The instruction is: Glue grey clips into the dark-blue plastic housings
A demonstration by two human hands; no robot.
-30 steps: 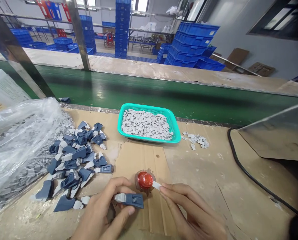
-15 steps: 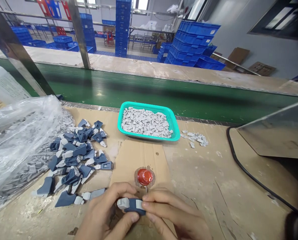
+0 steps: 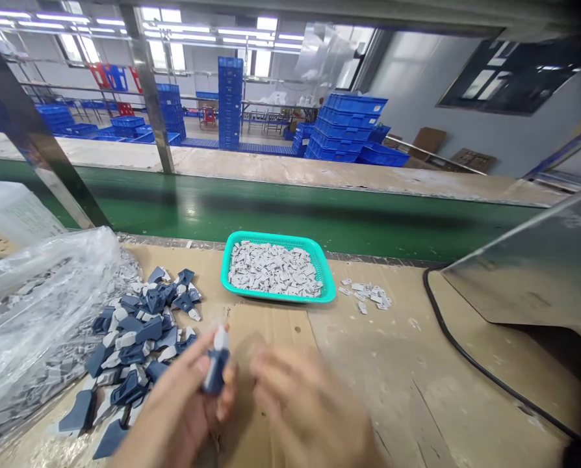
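Between the thumb and fingers of my left hand [image 3: 188, 396] is a dark blue and light grey plastic part [image 3: 216, 367], its grey end pointing up and away. My right hand [image 3: 310, 403] is just to the right, apart from the part and smeared by motion; whether its fingers hold anything is unclear. Left of my left hand lies a heap of similar blue and grey plastic parts [image 3: 149, 331]. Ahead stands a teal basket [image 3: 327, 286] full of small light grey plastic pieces [image 3: 273, 270].
Several loose grey pieces [image 3: 368, 294] lie right of the basket. A clear plastic bag [image 3: 41, 318] of grey pieces covers the left side, with a white jug [image 3: 17, 211] behind. A black cable [image 3: 466, 341] crosses the right. Beyond runs a green belt [image 3: 271, 211].
My hands have separated. The left one moved left and turned the part upright; the right one no longer touches it. The red round patch is out of sight now. My view has tilted up.
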